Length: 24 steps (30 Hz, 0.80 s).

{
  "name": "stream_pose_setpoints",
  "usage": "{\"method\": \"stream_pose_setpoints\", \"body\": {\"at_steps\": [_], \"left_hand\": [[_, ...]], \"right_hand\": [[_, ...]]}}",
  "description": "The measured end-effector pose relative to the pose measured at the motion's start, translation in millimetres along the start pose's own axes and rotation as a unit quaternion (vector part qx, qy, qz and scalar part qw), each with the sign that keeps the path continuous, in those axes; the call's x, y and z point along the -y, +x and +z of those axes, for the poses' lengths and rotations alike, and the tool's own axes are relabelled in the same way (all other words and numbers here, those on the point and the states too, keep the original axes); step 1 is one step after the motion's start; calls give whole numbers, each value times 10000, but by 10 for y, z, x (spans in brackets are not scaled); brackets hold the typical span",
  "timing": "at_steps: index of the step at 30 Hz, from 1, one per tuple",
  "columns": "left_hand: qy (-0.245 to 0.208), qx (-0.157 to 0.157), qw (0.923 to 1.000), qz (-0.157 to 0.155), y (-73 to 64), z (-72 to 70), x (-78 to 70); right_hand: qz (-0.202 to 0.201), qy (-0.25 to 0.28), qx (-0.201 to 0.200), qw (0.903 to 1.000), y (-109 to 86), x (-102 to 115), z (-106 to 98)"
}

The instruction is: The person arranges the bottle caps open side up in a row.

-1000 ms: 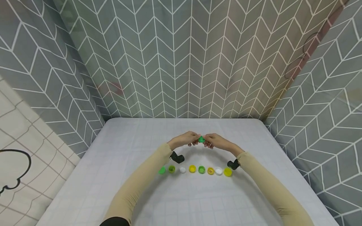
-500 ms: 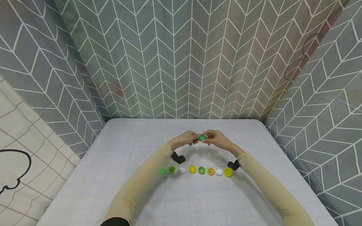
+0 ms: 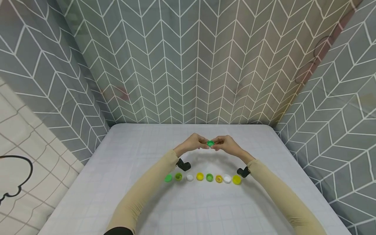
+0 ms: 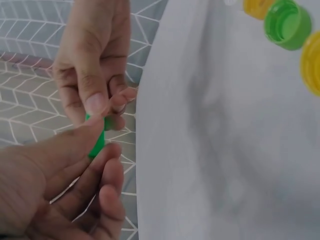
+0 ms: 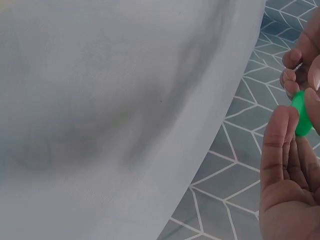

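Note:
Above the far half of the table, a small green bottle cap (image 3: pixel 210 143) is held up between both hands. My left hand (image 3: pixel 194 142) pinches one side of it with thumb and fingers. From the other side my right hand (image 3: pixel 227 144) grips it as well. The left wrist view shows the green cap (image 4: pixel 96 142) edge-on, partly hidden behind the left thumb. In the right wrist view, fingers cover part of the cap (image 5: pixel 301 114).
Nearer than the hands, several caps form a row on the white table (image 3: pixel 188 209). They include a green cap (image 3: pixel 209 177), a white cap (image 3: pixel 227 178) and a large yellow cap (image 3: pixel 236 179). Patterned curtains (image 3: pixel 188 65) stand behind the table and at its sides.
The fingers of both hands have shifted around the green cap, which has turned a little. My left hand has risen slightly. The row of caps stays put.

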<state>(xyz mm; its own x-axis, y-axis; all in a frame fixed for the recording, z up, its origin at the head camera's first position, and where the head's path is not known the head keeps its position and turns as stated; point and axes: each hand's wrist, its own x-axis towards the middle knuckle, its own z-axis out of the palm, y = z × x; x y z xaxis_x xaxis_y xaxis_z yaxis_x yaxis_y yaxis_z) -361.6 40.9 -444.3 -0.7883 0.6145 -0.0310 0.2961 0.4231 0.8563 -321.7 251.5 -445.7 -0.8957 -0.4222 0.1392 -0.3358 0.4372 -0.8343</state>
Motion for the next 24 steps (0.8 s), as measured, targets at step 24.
{"method": "stream_pose_setpoints", "body": {"at_steps": [24], "left_hand": [[918, -280, 9939, 539, -38, -22, -12]], "right_hand": [[-162, -713, 547, 9958, -107, 455, -72]]}}
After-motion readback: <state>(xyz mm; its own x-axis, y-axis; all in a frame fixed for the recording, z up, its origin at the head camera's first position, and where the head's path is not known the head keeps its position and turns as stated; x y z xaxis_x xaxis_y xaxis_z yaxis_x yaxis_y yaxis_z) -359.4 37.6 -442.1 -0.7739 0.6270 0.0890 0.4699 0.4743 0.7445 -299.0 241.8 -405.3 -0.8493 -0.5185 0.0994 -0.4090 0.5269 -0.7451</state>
